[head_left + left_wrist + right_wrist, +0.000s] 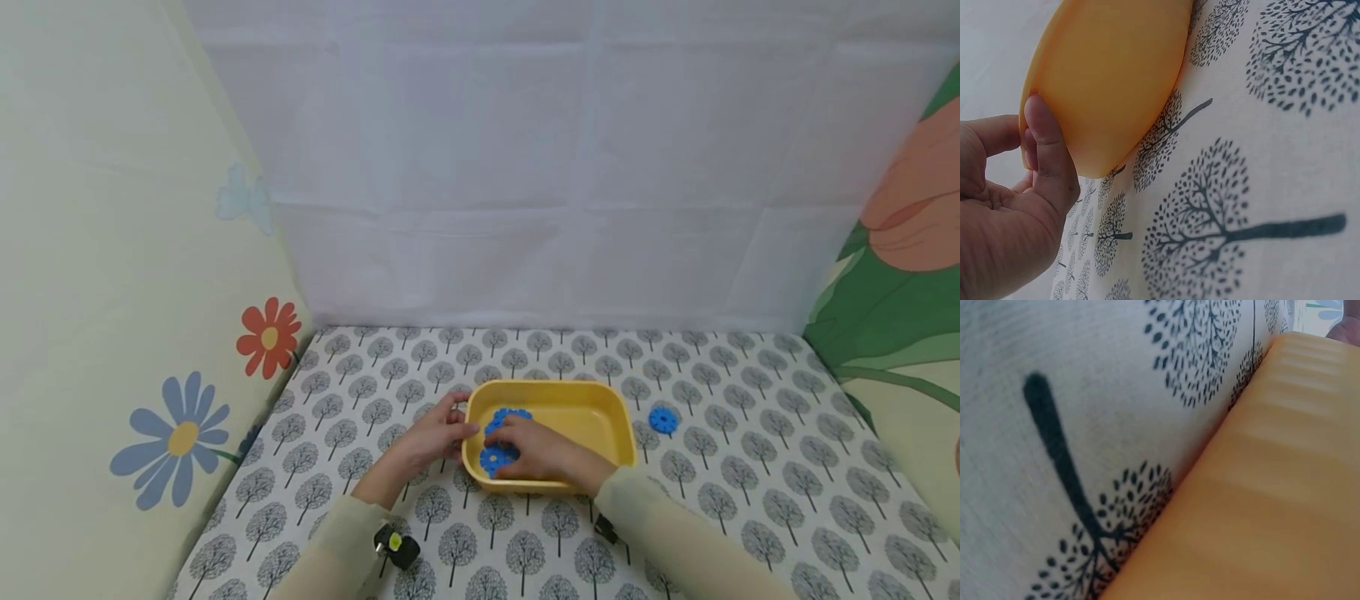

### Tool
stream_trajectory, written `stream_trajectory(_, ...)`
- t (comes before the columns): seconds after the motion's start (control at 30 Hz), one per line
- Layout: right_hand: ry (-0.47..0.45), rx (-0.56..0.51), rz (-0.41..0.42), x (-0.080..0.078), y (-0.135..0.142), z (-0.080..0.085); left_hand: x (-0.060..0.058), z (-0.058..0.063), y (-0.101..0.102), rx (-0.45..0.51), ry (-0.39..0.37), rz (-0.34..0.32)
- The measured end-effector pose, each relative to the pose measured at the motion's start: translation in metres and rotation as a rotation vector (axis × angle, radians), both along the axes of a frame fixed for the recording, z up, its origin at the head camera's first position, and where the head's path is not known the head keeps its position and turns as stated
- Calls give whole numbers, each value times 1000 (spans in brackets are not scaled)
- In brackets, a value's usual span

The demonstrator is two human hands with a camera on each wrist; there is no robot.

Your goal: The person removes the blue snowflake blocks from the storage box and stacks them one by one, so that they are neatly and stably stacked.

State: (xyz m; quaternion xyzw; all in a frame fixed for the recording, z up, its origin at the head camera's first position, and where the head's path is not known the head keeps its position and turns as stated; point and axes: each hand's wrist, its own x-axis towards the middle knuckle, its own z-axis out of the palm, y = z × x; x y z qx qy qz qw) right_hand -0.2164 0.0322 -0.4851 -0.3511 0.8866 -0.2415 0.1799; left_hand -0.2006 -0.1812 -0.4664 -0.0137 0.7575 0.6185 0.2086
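A yellow plastic tray (pixel 585 425) with rounded corners stands on the tree-print cloth. At its left end my left hand (pixel 438 432) grips the rim; the left wrist view has the thumb (pixel 1046 128) against the outer wall (pixel 1116 75). My right hand (pixel 536 450) reaches over the near rim into the tray's left part, fingers bent down among several blue notched discs (pixel 492 460). Whether those fingers pinch a disc I cannot tell. In the right wrist view the tray's ribbed outer side (pixel 1254 506) blocks the right hand.
One more blue notched disc (pixel 663 420) lies on the patterned cloth (pixel 720 492), right of the tray. Behind the table hangs a white sheet (pixel 525 208). Panels with printed flowers (pixel 182 438) border the left and right sides.
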Motion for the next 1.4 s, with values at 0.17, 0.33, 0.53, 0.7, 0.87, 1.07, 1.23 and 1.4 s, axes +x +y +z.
stream_trajectory(0.17,3,0,-1,0,-1,0,0,0,-1,6,1,-9)
stream_trajectory(0.33,-5,-8,8,1,2,1,1,-1,-1,6,4,-1)
stream_trajectory(0.53,-22,-28,53,0,11,2,0,-3,0,-4,8,7)
stream_trajectory(0.7,-19,-33,94,-2,13,3,0,-5,0,-6,15,6)
stream_trajectory(0.87,-16,-30,78,-2,13,2,0,-3,-1,7,21,-11)
stream_trajectory(1.07,-13,-37,66,-1,13,1,-1,-5,-2,25,18,-9)
stream_trajectory(1.23,-12,-27,61,0,13,2,-2,-6,-2,21,11,-2)
stream_trajectory(1.4,-18,-13,55,0,13,2,-1,-5,-2,15,15,5)
